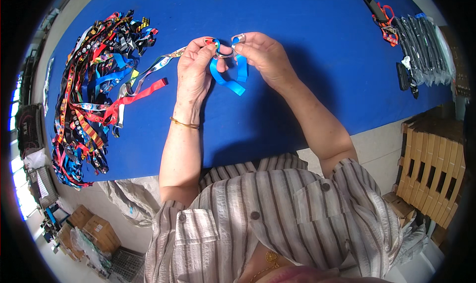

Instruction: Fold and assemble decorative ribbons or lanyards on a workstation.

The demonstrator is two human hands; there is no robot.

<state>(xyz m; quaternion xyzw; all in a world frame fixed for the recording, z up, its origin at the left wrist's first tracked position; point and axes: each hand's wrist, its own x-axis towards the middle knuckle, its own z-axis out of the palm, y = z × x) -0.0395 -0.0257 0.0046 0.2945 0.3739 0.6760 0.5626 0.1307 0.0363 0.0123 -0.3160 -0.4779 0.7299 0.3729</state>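
Both hands are raised over the blue table, close together, with fingertips pinched. My left hand (195, 69) is closed on a colourful lanyard strap (168, 60), whose patterned length trails left toward the pile. My right hand (265, 57) pinches part of a lanyard too. A bright blue ribbon end (228, 83) hangs in a loop below the fingers, between the two hands. Something small and shiny, perhaps a metal ring, shows between the fingertips; its exact shape is too small to tell. Left of my left hand lies a large heap of multicoloured lanyards (82, 104), with a red strap (144, 92) sticking out.
At the far right of the blue table (277, 119) lie several flat dark items in clear plastic (424, 50), an orange-red lanyard (389, 25) and a black object (402, 76). Slatted brown cardboard (431, 169) stands right of the table; cardboard boxes (99, 233) sit on the floor at lower left.
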